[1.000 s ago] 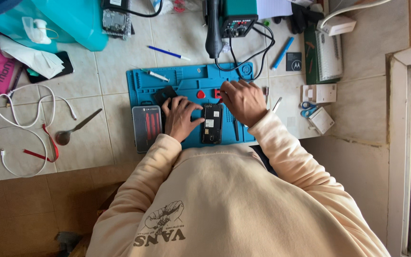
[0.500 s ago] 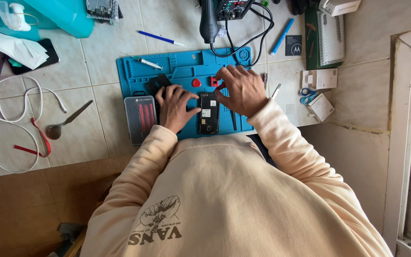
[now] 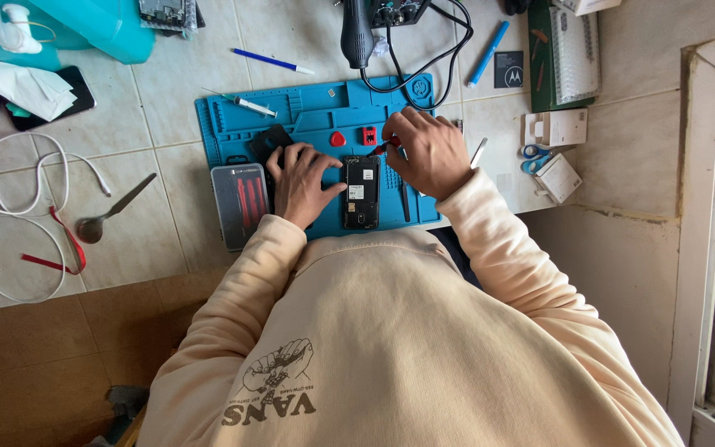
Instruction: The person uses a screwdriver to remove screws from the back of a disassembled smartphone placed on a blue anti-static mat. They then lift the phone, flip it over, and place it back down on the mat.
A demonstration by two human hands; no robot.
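Note:
A black phone with its back cover off (image 3: 362, 191) lies on a blue work mat (image 3: 308, 112) on the tiled counter. My left hand (image 3: 299, 184) rests flat beside the phone's left edge and steadies it. My right hand (image 3: 425, 151) is closed on a small red-handled tool (image 3: 384, 147), with its tip at the phone's top end. A small black part (image 3: 268, 141) lies on the mat just above my left hand. A red round cap (image 3: 338, 139) and a red square piece (image 3: 369, 135) sit on the mat above the phone.
A grey case of red-handled bits (image 3: 240, 202) lies left of the mat. A syringe (image 3: 246, 103), a blue pen (image 3: 273, 60), a hot-air tool (image 3: 356, 33), white cables (image 3: 18, 223), a spoon (image 3: 113, 209), small boxes (image 3: 556, 128) and blue scissors (image 3: 533, 157) lie around.
The view has shifted so the mat sits higher in frame. My right hand has come in from the mat's upper right to the phone's top end. My left hand stays beside the phone.

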